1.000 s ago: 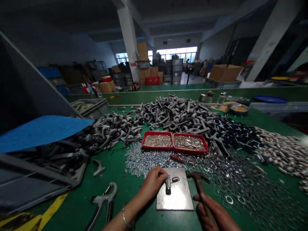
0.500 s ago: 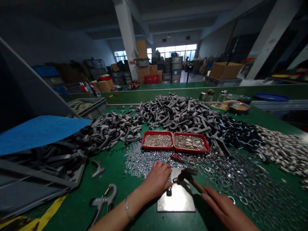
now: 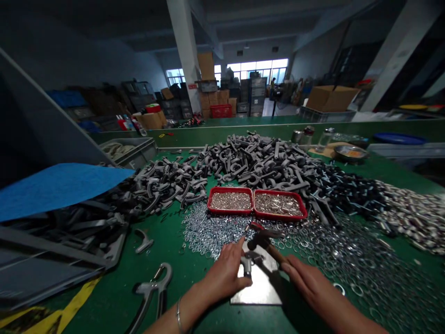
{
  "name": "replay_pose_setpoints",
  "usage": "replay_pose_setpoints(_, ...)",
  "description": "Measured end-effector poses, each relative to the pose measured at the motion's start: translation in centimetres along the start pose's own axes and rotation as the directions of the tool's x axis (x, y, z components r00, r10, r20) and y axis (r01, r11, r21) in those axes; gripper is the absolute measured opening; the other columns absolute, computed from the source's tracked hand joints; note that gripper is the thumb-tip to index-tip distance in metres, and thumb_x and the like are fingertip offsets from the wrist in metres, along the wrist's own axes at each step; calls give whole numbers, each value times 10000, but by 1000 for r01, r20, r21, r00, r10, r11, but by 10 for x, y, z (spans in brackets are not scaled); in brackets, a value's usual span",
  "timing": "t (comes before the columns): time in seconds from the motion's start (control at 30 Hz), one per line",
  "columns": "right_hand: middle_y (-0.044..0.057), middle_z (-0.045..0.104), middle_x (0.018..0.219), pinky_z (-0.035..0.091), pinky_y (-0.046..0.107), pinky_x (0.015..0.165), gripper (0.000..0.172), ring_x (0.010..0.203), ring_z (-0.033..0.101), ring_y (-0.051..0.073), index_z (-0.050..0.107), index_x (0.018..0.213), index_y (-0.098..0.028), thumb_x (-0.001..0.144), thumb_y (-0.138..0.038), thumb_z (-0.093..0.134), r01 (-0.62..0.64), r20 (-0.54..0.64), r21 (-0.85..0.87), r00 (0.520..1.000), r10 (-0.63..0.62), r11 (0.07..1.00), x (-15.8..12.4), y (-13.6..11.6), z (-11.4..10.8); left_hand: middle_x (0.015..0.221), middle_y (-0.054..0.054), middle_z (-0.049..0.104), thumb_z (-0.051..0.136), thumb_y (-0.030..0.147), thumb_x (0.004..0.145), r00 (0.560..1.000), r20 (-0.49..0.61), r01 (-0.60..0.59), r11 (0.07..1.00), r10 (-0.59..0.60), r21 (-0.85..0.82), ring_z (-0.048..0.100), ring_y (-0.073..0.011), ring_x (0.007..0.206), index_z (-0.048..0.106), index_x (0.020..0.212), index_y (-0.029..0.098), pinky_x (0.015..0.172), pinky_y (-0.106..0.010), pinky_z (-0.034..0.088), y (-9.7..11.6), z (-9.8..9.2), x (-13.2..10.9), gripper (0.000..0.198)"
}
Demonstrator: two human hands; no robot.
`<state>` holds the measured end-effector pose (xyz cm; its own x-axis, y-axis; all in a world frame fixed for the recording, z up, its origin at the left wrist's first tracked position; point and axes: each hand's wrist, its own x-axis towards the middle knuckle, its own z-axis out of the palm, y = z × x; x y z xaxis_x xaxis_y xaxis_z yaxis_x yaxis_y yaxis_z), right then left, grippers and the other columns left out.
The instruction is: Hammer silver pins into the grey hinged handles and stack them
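My left hand (image 3: 226, 271) pinches a small grey metal part (image 3: 247, 265) standing on a steel plate (image 3: 257, 285) at the table's near edge. My right hand (image 3: 306, 280) grips the wooden handle of a hammer (image 3: 263, 239). Its dark head hangs just above and behind the part. Two red trays (image 3: 256, 204) of small shiny pieces sit just beyond the plate. Loose metal rings (image 3: 205, 229) lie scattered around it.
A big heap of grey hook-shaped castings (image 3: 243, 162) fills the middle of the green table. Black parts and silver pieces (image 3: 413, 215) spread to the right. A grey crate with a blue sheet (image 3: 55, 188) stands left. An assembled clamp (image 3: 153, 290) lies near my left arm.
The hammer swung forward from the right side of the plate to above the part. My left hand shifted its hold on the part, and my right hand slid inward.
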<state>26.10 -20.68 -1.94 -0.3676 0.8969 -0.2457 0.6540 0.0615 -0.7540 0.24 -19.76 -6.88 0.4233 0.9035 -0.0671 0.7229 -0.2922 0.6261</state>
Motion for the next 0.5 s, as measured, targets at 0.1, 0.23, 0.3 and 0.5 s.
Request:
replay_pose_setpoints(0.1,70,738,809,467,348,678,391,716,676,250,638,943,-242,959,-567,421,-28,5,-73,1000,29,997,1,-1,4,1353,-167,503,801,228,688,1000,-9,23,1000,-23,-12,433,-356,1265,137,1560,173,1131,-557,301,-1,0,1,1098)
replay_pose_setpoints(0.23,63,730,783,492,331,640,529,713,677,242,669,909,-213,970,-613,328,-95,54,94,994,90,991,7,26,3,1296,-152,555,797,211,690,999,-4,51,998,-51,-23,461,-335,1225,165,1560,148,1138,-534,302,3,1,-2,1076)
replay_pose_setpoints(0.3,71,729,802,523,350,668,563,744,684,254,678,964,-206,980,-605,281,-111,14,90,994,110,990,9,42,-1,1380,-191,509,802,214,691,996,-7,92,996,-92,-20,417,-359,1291,180,1557,116,1164,-544,260,8,4,-6,1071)
replay_pose_setpoints(0.5,132,622,1314,481,466,1018,410,1190,588,302,588,1323,-254,926,-349,552,257,-253,-383,895,-368,887,27,39,18,1492,-222,426,714,431,820,990,-67,119,991,-123,-57,380,-364,1376,223,1549,92,1164,-541,299,11,-14,6,942)
